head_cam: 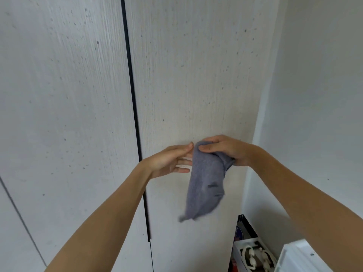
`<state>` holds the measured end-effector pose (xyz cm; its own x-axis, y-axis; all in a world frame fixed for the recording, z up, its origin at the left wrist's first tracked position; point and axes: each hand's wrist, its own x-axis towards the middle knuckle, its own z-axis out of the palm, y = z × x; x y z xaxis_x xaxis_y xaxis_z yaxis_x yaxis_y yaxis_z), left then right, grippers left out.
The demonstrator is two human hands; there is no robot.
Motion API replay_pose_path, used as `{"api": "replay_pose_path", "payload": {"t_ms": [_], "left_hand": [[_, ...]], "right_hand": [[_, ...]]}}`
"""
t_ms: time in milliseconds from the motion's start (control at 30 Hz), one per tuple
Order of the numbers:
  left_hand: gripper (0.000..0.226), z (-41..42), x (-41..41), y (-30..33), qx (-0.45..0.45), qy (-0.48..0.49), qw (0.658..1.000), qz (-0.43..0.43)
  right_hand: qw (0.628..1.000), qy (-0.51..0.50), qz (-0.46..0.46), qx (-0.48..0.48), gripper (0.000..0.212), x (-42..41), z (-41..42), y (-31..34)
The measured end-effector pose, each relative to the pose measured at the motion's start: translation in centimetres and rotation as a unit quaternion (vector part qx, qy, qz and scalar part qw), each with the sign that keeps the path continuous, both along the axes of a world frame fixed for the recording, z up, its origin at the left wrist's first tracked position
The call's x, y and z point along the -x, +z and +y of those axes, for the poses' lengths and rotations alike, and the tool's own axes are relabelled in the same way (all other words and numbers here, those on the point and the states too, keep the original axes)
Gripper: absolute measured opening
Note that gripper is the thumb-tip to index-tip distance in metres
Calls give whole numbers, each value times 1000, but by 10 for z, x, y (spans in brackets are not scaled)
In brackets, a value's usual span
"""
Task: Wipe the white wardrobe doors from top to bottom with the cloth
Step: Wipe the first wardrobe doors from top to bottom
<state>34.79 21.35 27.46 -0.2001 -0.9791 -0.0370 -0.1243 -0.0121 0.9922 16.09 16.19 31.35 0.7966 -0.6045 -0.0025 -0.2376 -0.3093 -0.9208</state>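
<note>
A grey cloth (pixel 204 181) hangs in front of the right white wardrobe door (pixel 196 75). My right hand (pixel 225 149) grips its bunched top end, thumb and fingers curled round it. My left hand (pixel 170 160) is beside the cloth with straight fingers, its fingertips reaching behind the cloth's left edge and its thumb tip near the top. The loose lower end of the cloth is blurred. The left white wardrobe door (pixel 64 95) fills the left side, split from the right one by a dark vertical gap (pixel 135 114).
A plain white wall (pixel 314 95) meets the wardrobe on the right. Low at the right stand a white box with small items (pixel 253 254) and a white object's corner (pixel 300 256).
</note>
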Motion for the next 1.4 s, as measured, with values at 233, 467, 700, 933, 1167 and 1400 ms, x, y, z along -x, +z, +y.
{"api": "replay_pose_path", "payload": {"t_ms": [233,467,700,933,1167,1400], "left_hand": [[26,3,9,23,44,0,993,-109],[7,-8,25,47,117,94,960,-236],[18,-23,15,74,192,282,909,-240],[21,-22,-1,129,308,384,847,-202],[23,-13,-10,220,439,429,757,-224],[41,-14,-31,299,495,462,627,-386]], "right_hand": [[967,-218,22,133,19,10,-24,-6],[977,-182,-104,40,10,-5,-17,-44],[988,-24,-121,-89,34,-22,-15,-30],[978,-106,-177,-30,19,-22,-37,45],[895,-262,-307,189,10,-39,-49,155],[789,-400,-378,273,13,-37,-69,267]]}}
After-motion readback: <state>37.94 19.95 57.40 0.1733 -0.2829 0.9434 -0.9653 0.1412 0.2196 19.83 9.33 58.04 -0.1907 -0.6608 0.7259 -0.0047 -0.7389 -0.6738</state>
